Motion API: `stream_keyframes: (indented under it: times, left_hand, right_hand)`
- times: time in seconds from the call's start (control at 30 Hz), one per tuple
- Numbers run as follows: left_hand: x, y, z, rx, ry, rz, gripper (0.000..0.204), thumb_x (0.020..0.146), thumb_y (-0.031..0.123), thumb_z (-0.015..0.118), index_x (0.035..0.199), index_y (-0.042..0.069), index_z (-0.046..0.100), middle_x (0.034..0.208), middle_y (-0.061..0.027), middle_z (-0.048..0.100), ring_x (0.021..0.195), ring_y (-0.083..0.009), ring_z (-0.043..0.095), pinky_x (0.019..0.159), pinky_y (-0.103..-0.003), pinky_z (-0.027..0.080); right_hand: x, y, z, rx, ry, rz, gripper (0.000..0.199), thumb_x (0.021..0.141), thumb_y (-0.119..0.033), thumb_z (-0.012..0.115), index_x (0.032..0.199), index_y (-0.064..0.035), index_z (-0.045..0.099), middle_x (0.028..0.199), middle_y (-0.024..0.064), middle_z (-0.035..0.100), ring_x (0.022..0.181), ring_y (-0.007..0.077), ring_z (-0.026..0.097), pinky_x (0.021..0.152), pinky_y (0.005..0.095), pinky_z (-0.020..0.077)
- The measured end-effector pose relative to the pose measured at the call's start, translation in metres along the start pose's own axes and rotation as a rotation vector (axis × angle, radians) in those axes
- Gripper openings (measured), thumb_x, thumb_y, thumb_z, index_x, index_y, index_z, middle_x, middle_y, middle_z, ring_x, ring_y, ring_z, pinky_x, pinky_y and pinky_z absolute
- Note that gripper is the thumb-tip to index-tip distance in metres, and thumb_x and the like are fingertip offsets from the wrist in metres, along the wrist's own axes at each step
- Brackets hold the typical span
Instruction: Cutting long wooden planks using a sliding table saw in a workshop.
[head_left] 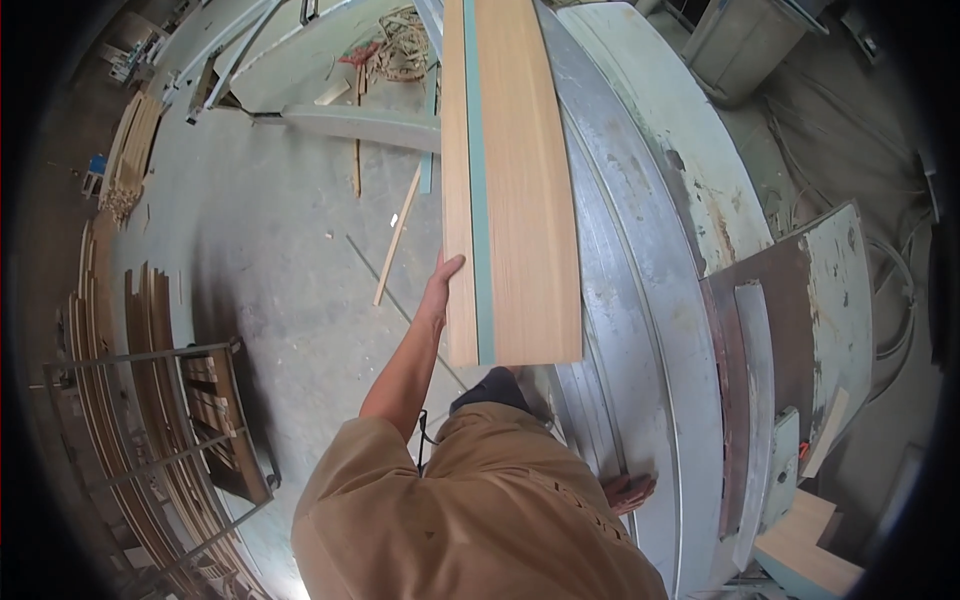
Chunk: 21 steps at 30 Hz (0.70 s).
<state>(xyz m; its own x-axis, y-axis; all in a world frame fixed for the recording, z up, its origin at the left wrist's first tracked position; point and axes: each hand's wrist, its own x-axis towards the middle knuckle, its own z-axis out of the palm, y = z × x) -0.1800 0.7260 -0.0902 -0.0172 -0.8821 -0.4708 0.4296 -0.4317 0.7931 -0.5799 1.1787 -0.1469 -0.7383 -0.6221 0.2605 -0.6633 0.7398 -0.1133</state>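
A long pale wooden board (525, 220) with a green stripe running lengthwise stretches away from me over the left part of a grey metal machine table (640, 300). My left hand (443, 285) is closed on the board's left edge near its closer end, thumb on top and the other fingers hidden beneath. Low on the right, beside my body, my right hand (630, 492) lies on the metal surface, fingers apart, with nothing seen in it.
Wood strips (398, 235) and offcuts lie on the floor ahead left, below a metal frame arm (360, 125). Long timber stacks (150, 370) and a metal rack (215, 425) stand left. A large bin (745, 45) is far right; wooden pieces (810, 540) lie low right.
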Motion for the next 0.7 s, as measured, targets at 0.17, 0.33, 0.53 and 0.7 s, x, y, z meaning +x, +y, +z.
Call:
stream_keyframes:
  times: [0.17,0.33,0.53,0.7]
  left_hand:
    - [0.014,0.004,0.007,0.100,-0.027,0.078,0.086,0.106,0.034,0.067,0.176,0.004,0.027,0.171,-0.0201,0.046,0.155,-0.0318,0.047,0.129,-0.043,0.036]
    - [0.024,0.021,0.031,1.111,0.267,0.539,0.091,0.105,0.037,0.069,0.175,-0.002,0.026,0.180,-0.0315,0.027,0.169,-0.0450,0.025,0.138,-0.051,0.019]
    - [0.062,0.035,0.085,1.568,0.278,0.737,0.089,0.102,0.046,0.064,0.168,-0.007,0.037,0.174,-0.0356,0.036,0.168,-0.0499,0.024,0.137,-0.065,0.009]
    - [0.070,0.024,0.134,1.544,0.249,0.599,0.099,0.097,0.052,0.068,0.169,-0.007,0.035,0.171,-0.0474,0.028,0.165,-0.0600,0.020,0.137,-0.065,0.009]
  right_hand:
    - [-0.001,0.003,0.005,-0.058,-0.029,-0.029,0.057,0.113,-0.039,0.062,0.161,-0.0107,0.055,0.165,0.0167,0.056,0.154,0.0435,0.050,0.125,0.0599,0.0407]
    - [-0.002,0.000,0.004,-0.076,-0.048,-0.030,0.058,0.112,-0.040,0.062,0.161,-0.0105,0.055,0.165,0.0173,0.056,0.154,0.0439,0.050,0.125,0.0601,0.0408]
    - [0.000,-0.008,-0.001,-0.075,-0.061,-0.011,0.059,0.112,-0.041,0.063,0.162,-0.0101,0.054,0.165,0.0181,0.056,0.154,0.0445,0.050,0.125,0.0604,0.0410]
    - [-0.003,-0.006,0.001,-0.056,-0.062,0.015,0.060,0.112,-0.042,0.063,0.162,-0.0099,0.054,0.165,0.0187,0.056,0.154,0.0450,0.050,0.125,0.0606,0.0411]
